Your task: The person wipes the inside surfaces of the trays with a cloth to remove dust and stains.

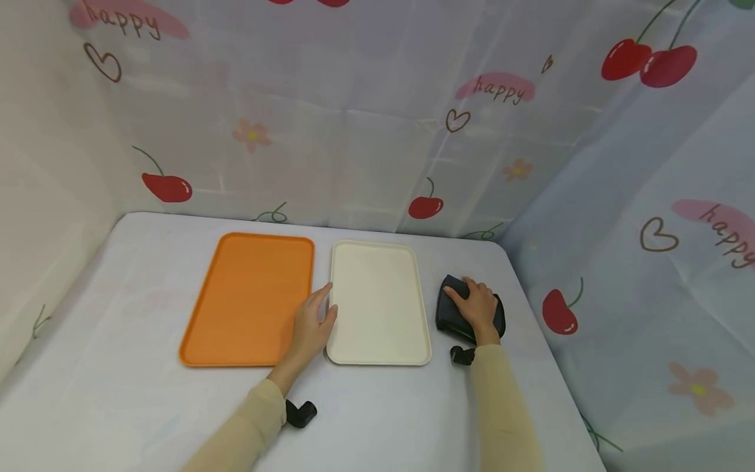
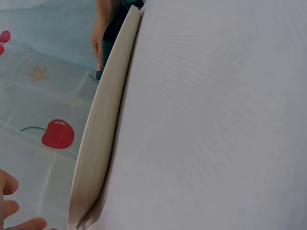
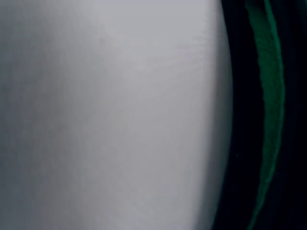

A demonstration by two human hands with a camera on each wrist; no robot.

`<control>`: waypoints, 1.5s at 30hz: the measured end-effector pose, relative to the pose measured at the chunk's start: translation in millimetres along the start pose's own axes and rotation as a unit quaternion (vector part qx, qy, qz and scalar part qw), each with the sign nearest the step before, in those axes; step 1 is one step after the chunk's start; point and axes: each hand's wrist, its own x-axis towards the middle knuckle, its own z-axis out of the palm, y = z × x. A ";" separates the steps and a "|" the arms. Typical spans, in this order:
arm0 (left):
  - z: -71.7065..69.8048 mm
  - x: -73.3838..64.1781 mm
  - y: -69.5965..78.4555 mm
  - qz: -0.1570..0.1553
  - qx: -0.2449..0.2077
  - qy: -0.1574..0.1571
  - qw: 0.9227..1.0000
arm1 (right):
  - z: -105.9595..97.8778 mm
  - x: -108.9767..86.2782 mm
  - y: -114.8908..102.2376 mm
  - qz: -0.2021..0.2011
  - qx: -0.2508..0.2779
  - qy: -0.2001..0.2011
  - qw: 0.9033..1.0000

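My right hand [image 1: 476, 305] grips a dark case [image 1: 449, 320], thumb to the left and fingers over its top, at the right of the table. In the right wrist view, the case's dark edge [image 3: 244, 120] runs down the right side, with a green strip [image 3: 272, 96] showing inside. My left hand [image 1: 308, 328] holds nothing; its fingers are spread, with the fingertips right by the left rim of a cream tray [image 1: 380, 301]. Part of that hand overlaps an orange tray [image 1: 248, 295] in the head view. Seen from the left wrist, the cream tray's side stands beside the fingers [image 2: 9, 208].
A white cloth [image 1: 377, 413] covers the table beneath both trays and the case. Printed curtains [image 1: 354, 157] with cherries and flowers hang behind the table and along its right side. A small black wrist camera [image 1: 301, 414] sits by each sleeve.
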 end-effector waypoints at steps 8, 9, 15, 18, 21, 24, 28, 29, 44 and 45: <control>8.8 1.7 -1.8 -0.021 0.006 -0.020 1.000 | -1.1 -2.3 -0.2 -0.016 -0.009 0.012 1.000; 10.4 1.8 -2.4 -0.025 0.007 -0.022 0.999 | -0.5 -2.7 0.1 -0.019 -0.007 0.017 1.000; 19.3 1.6 -3.3 -0.043 0.016 -0.030 0.998 | 4.4 -4.3 2.6 -0.034 0.023 0.058 0.997; 24.3 1.2 -4.5 -0.043 0.017 -0.023 0.999 | 5.2 -5.9 3.0 -0.041 0.036 0.081 0.995; 29.4 0.1 -6.6 -0.048 0.018 -0.016 0.999 | 5.1 -8.2 2.0 -0.043 0.054 0.098 0.993; 33.1 -1.2 -8.5 -0.056 0.022 -0.010 0.998 | 5.6 -9.9 1.2 -0.048 0.066 0.110 0.991; 36.4 -1.6 -11.7 -0.055 0.027 0.008 0.998 | 7.1 -11.9 0.1 -0.065 0.076 0.133 0.986; 37.2 -1.3 -12.6 -0.052 0.028 0.013 0.998 | 7.3 -12.6 -0.4 -0.071 0.078 0.142 0.984; 37.5 1.7 -12.1 -0.028 0.050 0.049 0.997 | -15.0 -44.2 -32.7 -0.178 0.119 0.277 0.937; 36.7 1.8 -11.2 -0.030 0.044 0.049 0.997 | -17.1 -47.0 -35.6 -0.185 0.121 0.288 0.932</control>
